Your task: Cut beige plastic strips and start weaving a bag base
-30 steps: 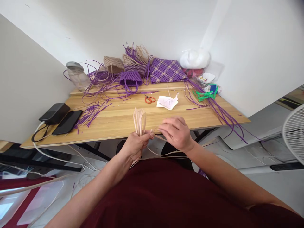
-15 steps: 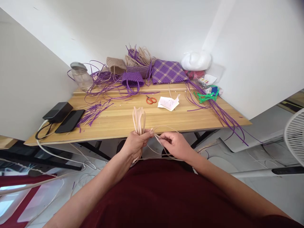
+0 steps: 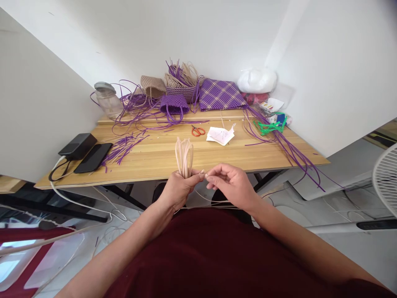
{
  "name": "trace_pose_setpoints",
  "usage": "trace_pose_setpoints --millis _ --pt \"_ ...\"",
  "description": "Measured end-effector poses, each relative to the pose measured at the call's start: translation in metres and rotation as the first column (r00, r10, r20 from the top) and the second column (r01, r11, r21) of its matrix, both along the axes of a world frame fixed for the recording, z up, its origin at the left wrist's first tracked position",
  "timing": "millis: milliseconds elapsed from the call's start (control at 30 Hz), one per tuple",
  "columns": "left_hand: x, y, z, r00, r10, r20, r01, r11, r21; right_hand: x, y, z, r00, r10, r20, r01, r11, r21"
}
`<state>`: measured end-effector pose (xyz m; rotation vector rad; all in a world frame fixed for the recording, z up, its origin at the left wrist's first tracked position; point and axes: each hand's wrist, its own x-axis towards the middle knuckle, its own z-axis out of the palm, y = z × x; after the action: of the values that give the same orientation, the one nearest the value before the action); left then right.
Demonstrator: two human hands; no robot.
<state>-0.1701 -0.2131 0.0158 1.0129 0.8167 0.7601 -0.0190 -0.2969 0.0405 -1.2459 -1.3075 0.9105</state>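
A looped bundle of pale beige weaving strips [image 3: 184, 155] rises upright out of my left hand [image 3: 176, 188], whose fingers are wrapped round it in front of the table's near edge. My left thumb and forefinger also pinch a short bit of strip at the side. Right beside them, the fingertips of my right hand [image 3: 231, 182] are pinched together on the same pale strip. Just how the strip runs between the fingers is hidden. Loose lengths of it hang below my hands, near my lap.
On the wooden table [image 3: 149, 159] lie orange-handled scissors [image 3: 197, 131], a white paper [image 3: 221, 135], purple offcuts [image 3: 124, 147], a phone [image 3: 93, 158] and a black box [image 3: 77, 145]. Woven purple bags [image 3: 221, 95], a jar [image 3: 108, 101] and a green woven piece [image 3: 271, 125] stand behind. A fan [image 3: 386, 178] is right.
My right hand has moved in against my left fingertips, and the strip that stretched between them is now mostly covered. The bundle has shifted slightly right.
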Motion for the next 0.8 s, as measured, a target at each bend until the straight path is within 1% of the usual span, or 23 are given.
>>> trace_pose_setpoints --millis 67,133,200,400,567,800 --pt "-0.0016 -0.0009 0.0012 1.0 -0.016 0.011 0.016 1.0 -0.013 0.001 0.0056 -0.0023 0.994 -0.054 -0.098 0.048 0.997 -0.064" --pt "-0.003 -0.0011 0.0016 0.999 -0.029 0.016 0.029 1.0 0.005 0.0019 0.0092 -0.0023 0.988 -0.057 -0.145 0.042 0.994 -0.099" --pt "-0.004 -0.001 0.0014 0.999 -0.042 0.019 0.041 0.998 0.04 0.0028 0.0108 -0.0013 0.987 -0.04 -0.155 0.021 0.992 -0.121" --pt "-0.0049 -0.0008 0.0013 0.996 -0.086 0.026 0.082 0.99 0.118 0.0063 0.0113 -0.0008 0.991 0.0 -0.131 -0.023 0.985 -0.173" --pt "-0.0072 -0.0003 0.0015 0.993 -0.116 0.03 0.112 0.987 0.116 0.0071 0.0101 0.0005 0.991 0.028 -0.133 -0.049 0.986 -0.16" --pt "-0.0082 0.0033 0.005 0.99 -0.14 -0.011 0.139 0.975 0.175 0.0035 0.0072 0.004 0.999 0.041 -0.01 -0.042 0.988 -0.149"
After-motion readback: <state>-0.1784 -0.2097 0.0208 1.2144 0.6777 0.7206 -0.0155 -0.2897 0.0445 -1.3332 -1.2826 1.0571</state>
